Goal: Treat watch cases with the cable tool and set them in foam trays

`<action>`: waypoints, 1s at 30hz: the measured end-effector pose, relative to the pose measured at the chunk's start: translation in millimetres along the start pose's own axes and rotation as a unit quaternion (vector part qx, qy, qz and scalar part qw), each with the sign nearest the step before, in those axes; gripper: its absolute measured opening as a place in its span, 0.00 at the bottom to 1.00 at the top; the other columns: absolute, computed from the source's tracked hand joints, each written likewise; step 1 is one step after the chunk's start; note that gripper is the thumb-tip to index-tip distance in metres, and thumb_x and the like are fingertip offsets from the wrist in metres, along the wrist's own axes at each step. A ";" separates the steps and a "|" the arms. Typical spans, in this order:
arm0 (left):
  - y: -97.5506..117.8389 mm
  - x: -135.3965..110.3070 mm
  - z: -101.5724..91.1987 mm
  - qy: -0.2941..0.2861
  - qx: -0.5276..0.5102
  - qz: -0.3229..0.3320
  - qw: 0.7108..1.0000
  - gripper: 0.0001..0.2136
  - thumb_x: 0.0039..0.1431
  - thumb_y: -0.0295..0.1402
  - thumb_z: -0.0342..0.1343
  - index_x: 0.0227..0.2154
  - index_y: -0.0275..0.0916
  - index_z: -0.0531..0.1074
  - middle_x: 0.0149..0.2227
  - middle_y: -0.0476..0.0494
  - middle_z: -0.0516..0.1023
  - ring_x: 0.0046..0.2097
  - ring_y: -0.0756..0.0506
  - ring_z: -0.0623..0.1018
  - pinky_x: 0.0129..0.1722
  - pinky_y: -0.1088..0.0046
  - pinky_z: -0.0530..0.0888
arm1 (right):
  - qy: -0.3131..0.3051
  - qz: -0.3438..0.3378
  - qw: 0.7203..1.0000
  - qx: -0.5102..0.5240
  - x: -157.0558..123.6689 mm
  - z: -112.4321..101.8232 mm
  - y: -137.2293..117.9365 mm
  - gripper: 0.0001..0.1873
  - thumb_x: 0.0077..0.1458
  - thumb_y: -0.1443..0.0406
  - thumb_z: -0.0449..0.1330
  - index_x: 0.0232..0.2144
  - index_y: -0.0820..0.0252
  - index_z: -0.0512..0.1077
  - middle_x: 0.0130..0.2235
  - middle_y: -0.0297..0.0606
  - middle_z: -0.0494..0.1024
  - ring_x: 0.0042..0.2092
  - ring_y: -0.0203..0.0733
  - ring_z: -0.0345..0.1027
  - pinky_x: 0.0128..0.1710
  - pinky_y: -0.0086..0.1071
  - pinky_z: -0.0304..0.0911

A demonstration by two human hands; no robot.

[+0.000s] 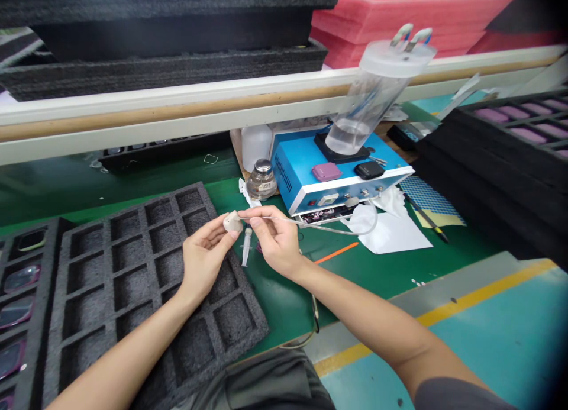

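Observation:
Between the thumb and fingers of my left hand (202,253) is a small off-white rounded piece (232,222), held over the edge of a dark foam tray (153,256). My right hand (280,244) pinches the end of a thin clear tube (322,226), its tip against or very close to the piece; whether they touch I cannot tell. The tube curves back toward the front of a blue box (288,152) with knobs. A small clear syringe (246,247) lies on the green mat just below my hands.
On the blue box stand a clear cylinder (370,102) with liquid, a purple case (326,171) and a black case (369,170). Beside it are a glass bottle (261,182) and white paper (394,235). An orange stick (337,252) lies nearer. A shelf rail (177,111) crosses behind.

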State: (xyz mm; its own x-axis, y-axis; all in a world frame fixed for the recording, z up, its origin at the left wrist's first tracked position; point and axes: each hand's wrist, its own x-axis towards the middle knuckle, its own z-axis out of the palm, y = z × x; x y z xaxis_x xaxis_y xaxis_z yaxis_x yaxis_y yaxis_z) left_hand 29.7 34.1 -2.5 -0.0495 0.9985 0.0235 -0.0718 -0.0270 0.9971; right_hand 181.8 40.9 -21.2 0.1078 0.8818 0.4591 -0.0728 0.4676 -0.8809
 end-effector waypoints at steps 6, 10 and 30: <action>0.6 -0.2 0.1 -0.004 -0.007 0.002 1.000 0.23 0.47 0.39 0.75 0.47 0.37 0.81 0.48 0.37 0.85 0.49 0.38 0.84 0.50 0.62 0.81 | -0.003 -0.005 1.000 0.011 -0.5 -0.2 1.5 0.10 0.66 0.57 0.60 0.42 0.55 0.76 0.44 0.40 0.84 0.46 0.41 0.80 0.49 0.36 0.78; 0.5 -0.1 0.1 -0.002 0.000 -0.001 1.000 0.24 0.46 0.41 0.75 0.47 0.38 0.81 0.48 0.36 0.85 0.49 0.37 0.84 0.50 0.61 0.81 | -0.002 -0.001 1.000 0.007 -0.3 0.1 0.8 0.11 0.66 0.56 0.60 0.42 0.55 0.76 0.44 0.40 0.84 0.46 0.41 0.80 0.49 0.37 0.78; -0.3 -0.2 -0.2 -0.002 -0.005 -0.001 1.000 0.24 0.47 0.40 0.75 0.47 0.37 0.81 0.48 0.37 0.85 0.50 0.37 0.84 0.50 0.62 0.81 | -0.004 -0.016 1.000 0.013 0.1 -0.3 -0.7 0.08 0.67 0.60 0.60 0.42 0.56 0.76 0.43 0.39 0.84 0.45 0.39 0.81 0.47 0.34 0.78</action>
State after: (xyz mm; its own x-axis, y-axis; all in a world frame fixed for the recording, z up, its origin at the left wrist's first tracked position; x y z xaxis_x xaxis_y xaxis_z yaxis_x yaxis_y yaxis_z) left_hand 29.6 33.9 -2.8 -0.0445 0.9988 0.0217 -0.0819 -0.0253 0.9963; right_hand 182.2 40.5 -20.5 0.1022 0.8668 0.4880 -0.0960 0.4969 -0.8625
